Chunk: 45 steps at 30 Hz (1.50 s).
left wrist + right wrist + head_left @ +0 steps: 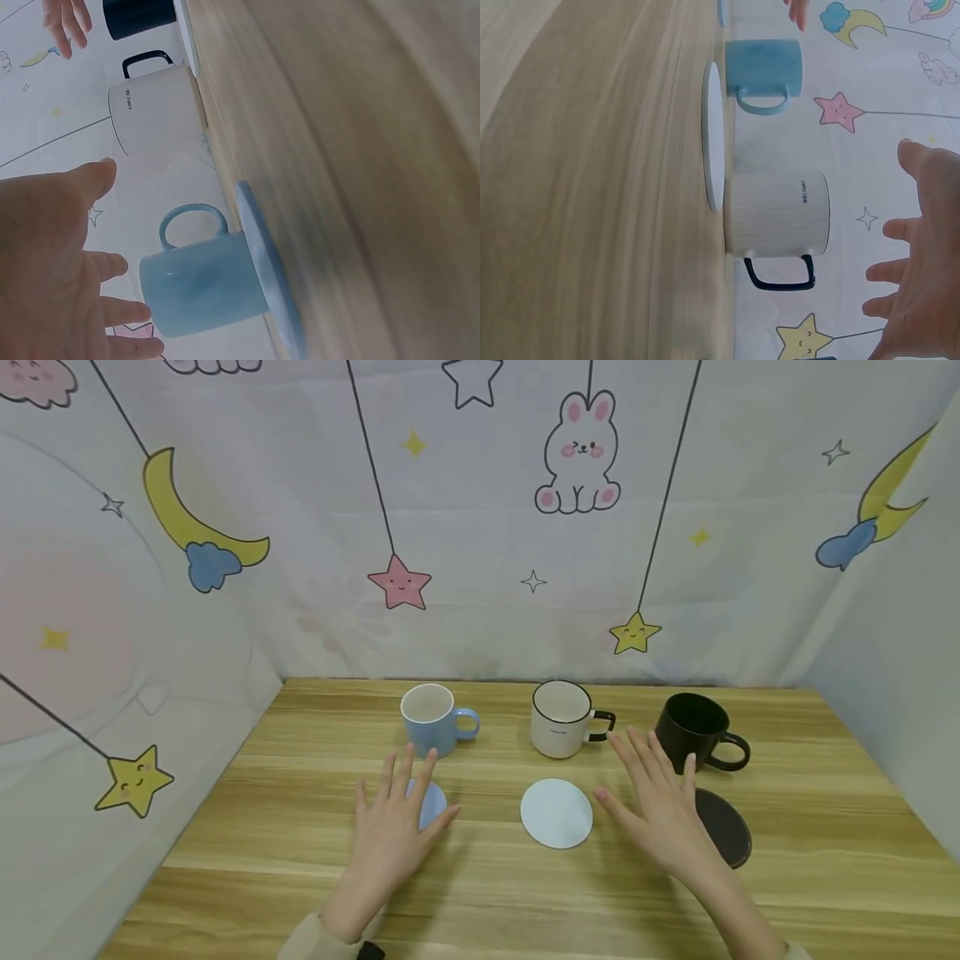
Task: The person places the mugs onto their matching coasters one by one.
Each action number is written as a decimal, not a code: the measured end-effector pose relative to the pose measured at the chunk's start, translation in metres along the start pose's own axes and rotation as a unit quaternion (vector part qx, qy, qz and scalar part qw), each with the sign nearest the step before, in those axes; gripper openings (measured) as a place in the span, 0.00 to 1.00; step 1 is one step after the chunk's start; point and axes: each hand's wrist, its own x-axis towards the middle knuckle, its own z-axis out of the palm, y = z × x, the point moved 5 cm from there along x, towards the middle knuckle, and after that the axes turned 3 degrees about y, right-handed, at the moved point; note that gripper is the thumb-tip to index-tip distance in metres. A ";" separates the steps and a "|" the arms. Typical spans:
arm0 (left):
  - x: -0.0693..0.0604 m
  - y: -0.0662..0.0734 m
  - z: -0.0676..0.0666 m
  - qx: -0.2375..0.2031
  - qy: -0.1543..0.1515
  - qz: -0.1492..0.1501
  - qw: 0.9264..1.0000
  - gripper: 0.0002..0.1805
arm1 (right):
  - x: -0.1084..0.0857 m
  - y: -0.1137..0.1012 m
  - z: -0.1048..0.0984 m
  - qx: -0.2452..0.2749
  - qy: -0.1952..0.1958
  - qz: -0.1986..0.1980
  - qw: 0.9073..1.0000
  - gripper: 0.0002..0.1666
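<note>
My left hand (pixel 393 827) hovers with spread fingers over the blue coaster (pixel 432 806), partly hiding it. Just beyond its fingertips stands the blue mug (pixel 430 722), its handle toward the right. My right hand (pixel 663 814), fingers also spread, is above the table between the white coaster (pixel 557 813) and the black coaster (pixel 723 828), covering part of the black one. Behind that hand is the black mug (pixel 693 731). The white mug (pixel 561 720) with a black rim and black handle stands behind the white coaster. Neither hand holds anything.
The mugs stand in a row toward the back of the wooden table (pixel 262 827), each behind a coaster. A white curtain (pixel 480 527) printed with stars, moons and a rabbit hangs behind the table and along its sides.
</note>
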 end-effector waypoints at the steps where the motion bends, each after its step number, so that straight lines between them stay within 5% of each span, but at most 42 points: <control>1: 0.000 -0.001 0.000 0.002 0.000 -0.001 1.000 0.43 | 0.000 -0.001 0.000 0.001 -0.001 0.000 1.000 0.44; 15: -0.004 -0.008 -0.002 0.009 -0.008 -0.001 1.000 0.43 | 0.006 -0.011 0.004 0.027 0.007 -0.010 1.000 0.42; 26: -0.006 -0.019 -0.002 0.017 -0.017 -0.017 1.000 0.44 | 0.015 -0.019 0.009 0.094 0.014 -0.029 0.995 0.39; 45: -0.011 -0.026 -0.003 0.003 -0.036 -0.022 0.999 0.44 | 0.028 -0.034 0.021 0.112 0.017 -0.057 0.992 0.38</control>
